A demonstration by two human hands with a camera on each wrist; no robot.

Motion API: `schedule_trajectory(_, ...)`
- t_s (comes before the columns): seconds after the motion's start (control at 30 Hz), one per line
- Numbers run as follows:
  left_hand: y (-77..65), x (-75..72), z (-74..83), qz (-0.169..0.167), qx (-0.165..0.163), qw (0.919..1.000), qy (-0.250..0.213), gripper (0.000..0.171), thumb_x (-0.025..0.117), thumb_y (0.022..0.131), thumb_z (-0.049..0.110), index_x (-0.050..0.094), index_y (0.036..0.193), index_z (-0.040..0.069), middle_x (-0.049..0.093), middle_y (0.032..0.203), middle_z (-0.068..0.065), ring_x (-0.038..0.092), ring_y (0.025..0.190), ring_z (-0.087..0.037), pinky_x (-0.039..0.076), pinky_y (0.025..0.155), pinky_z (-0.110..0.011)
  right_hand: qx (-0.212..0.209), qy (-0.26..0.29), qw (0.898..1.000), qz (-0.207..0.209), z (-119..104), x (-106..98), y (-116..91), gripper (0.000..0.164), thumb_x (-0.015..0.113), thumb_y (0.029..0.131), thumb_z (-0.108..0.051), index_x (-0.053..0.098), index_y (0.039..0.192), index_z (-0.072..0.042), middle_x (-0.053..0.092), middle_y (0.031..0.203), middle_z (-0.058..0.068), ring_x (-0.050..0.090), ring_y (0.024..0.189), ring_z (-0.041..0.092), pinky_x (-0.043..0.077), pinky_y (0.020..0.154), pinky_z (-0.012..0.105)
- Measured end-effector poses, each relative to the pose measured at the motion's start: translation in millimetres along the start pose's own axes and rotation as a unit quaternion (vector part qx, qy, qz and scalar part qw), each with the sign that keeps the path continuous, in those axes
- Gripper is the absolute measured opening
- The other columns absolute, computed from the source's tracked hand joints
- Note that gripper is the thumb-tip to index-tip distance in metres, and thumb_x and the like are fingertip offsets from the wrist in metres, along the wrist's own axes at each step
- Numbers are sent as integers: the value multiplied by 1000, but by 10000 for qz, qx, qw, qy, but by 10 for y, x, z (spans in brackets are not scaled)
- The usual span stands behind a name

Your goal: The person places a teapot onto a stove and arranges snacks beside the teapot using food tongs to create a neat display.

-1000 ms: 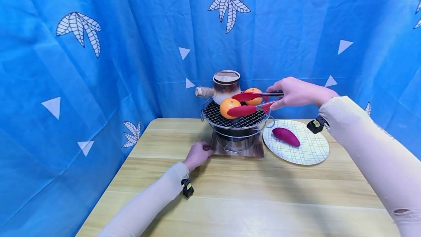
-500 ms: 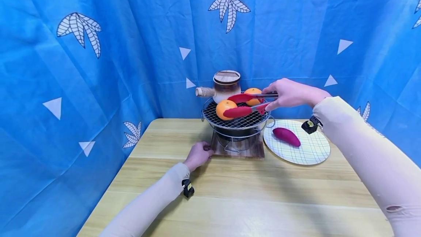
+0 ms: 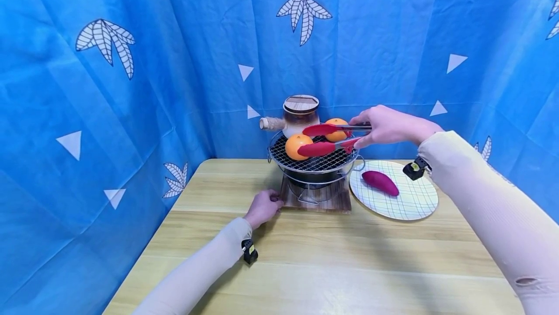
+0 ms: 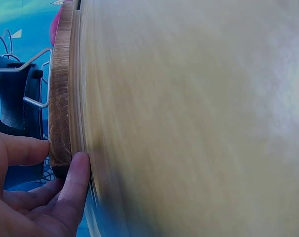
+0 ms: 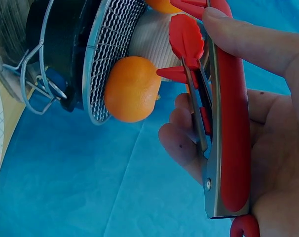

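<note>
My right hand [image 3: 386, 124] grips a pair of red-and-metal tongs [image 5: 231, 113]. In the head view their red tips stand apart, against or very near the right side of the front orange [image 3: 298, 147]; contact is unclear. That orange appears to rest on the round wire mesh grill [image 3: 325, 161]. A second orange [image 3: 336, 129] sits farther back, partly behind the tongs. My left hand [image 3: 263, 207] pinches the left front edge of the dark wooden board [image 4: 60, 94] under the grill, thumb and fingers on either side of it.
A small pot [image 3: 301, 118] with a wooden lid and side handle stands at the grill's back left. Right of the grill, a checked plate [image 3: 412, 201] bears a purple sweet potato [image 3: 380, 182]. Blue curtain [image 3: 375, 38] hangs behind the wooden table [image 3: 314, 256].
The front orange and tongs have shifted left across the grill, with the orange slightly lower. Lately the motion is slight. The left hand stays on the board.
</note>
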State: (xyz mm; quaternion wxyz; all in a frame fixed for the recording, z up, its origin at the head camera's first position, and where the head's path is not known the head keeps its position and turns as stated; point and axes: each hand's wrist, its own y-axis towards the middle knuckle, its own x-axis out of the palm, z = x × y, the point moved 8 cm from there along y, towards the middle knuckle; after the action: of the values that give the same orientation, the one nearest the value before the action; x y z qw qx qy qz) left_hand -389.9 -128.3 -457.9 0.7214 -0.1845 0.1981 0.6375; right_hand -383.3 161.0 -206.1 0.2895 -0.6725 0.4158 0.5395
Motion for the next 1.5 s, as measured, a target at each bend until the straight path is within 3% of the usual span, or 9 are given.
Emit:
schedule_trajectory(0.4,-4,3,6,48,33,10000,81,29,69,92,8,64,118,-5,71,100,-14,69,74,-17,60,68,-27,152,-233,9993,253,205,-137,-468,71,85,80,-36,60,137,-2,67,125,16,62,106,30,58,76,43)
schedule_trajectory(0.77,-32,-13,-13,24,20,10000,16,30,69,91,7,64,118,-6,71,101,-15,69,73,-16,60,67,-27,489,-298,9977,356,569,-189,-829,75,86,78,-38,59,136,1,68,119,17,60,89,22,49,61,32)
schedule_trajectory(0.97,-20,-12,-12,5,-1,10000,27,31,68,92,8,64,120,-5,70,103,-15,68,73,-15,60,67,-27,702,-399,9960,371,768,-198,-1019,76,86,78,-37,58,135,4,69,112,15,57,88,21,47,60,32)
schedule_trajectory(1.5,6,0,-21,41,-25,10000,74,31,68,93,8,64,120,-5,69,106,-16,69,73,-15,60,65,-26,1131,-437,9925,172,1280,21,-1334,83,85,77,-43,55,135,9,64,118,26,58,98,34,51,62,33)
